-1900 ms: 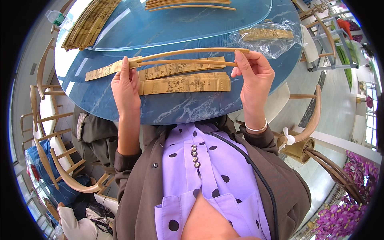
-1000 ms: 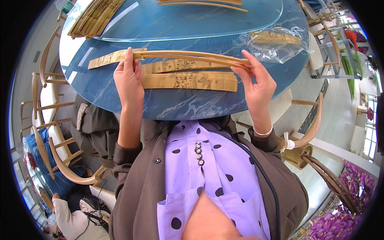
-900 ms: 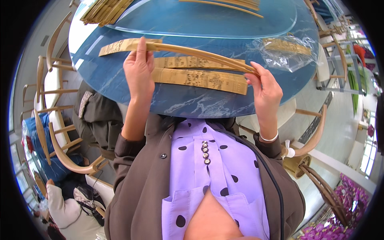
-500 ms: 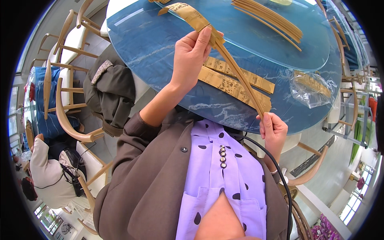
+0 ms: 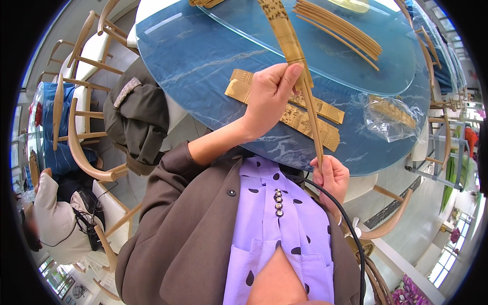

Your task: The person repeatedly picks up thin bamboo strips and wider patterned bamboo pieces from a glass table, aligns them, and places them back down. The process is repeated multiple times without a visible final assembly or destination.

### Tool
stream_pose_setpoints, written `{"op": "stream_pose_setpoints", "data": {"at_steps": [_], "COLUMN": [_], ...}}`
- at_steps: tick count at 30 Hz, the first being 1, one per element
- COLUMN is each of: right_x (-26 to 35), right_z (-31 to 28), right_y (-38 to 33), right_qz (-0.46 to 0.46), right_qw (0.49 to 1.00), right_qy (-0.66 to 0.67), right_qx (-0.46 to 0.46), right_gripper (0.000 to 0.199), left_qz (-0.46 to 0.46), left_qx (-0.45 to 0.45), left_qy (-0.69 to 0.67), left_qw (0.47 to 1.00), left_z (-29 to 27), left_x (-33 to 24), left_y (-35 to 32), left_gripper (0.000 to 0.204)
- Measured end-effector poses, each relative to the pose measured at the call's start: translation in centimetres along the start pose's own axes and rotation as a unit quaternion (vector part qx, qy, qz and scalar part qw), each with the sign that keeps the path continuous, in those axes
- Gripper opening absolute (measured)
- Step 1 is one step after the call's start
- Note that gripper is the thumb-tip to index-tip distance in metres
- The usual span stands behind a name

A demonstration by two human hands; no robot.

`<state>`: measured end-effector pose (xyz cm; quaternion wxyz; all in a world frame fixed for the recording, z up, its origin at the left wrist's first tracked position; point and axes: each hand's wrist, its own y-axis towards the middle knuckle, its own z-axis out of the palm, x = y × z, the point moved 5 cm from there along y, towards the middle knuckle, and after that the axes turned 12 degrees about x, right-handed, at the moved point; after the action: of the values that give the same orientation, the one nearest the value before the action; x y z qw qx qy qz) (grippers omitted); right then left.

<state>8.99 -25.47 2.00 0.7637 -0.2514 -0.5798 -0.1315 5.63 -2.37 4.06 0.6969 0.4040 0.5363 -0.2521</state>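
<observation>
My left hand (image 5: 272, 96) is closed, pinching the lower end of a gold paper chopstick sleeve (image 5: 277, 25) with dark print. A pair of wooden chopsticks (image 5: 312, 119) runs slantwise down from the sleeve's mouth, seemingly partly inside it. Thumb and fingers of my right hand (image 5: 331, 179) close round the lower ends of these chopsticks, near the table's front edge. Beneath, partly hidden by my left hand, flat gold sleeves (image 5: 320, 133) lie in two rows on the table.
The round table (image 5: 188, 66) has a blue marbled top and a raised glass turntable (image 5: 351, 84). On the glass lies a bundle of wooden chopsticks (image 5: 340, 30). A clear plastic bag (image 5: 389, 119) with gold sleeves sits at right. A black cable (image 5: 356, 234) hangs beside my right arm.
My left hand has moved right and down with the sleeve, which now points more upright. My right hand has shifted slightly left and down; the chopsticks are steeper.
</observation>
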Motion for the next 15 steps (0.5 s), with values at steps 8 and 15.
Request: {"op": "stream_pose_setpoints", "data": {"at_steps": [8,15], "right_x": [-0.8,-0.1], "right_z": [0.6,1.4], "right_y": [0.4,1.9], "right_qz": [-0.007,-0.038], "right_qw": [0.999,0.997], "right_qy": [-0.035,-0.061], "right_qx": [-0.012,-0.035], "right_gripper": [0.031,0.029], "left_qz": [-0.003,-0.031], "left_qx": [-0.015,0.036], "left_qy": [0.002,-0.026], "left_qw": [1.0,0.999], "left_z": [0.0,3.4], "left_x": [-0.5,0.1], "left_y": [1.3,-0.7], "left_gripper": [0.049,0.048]}}
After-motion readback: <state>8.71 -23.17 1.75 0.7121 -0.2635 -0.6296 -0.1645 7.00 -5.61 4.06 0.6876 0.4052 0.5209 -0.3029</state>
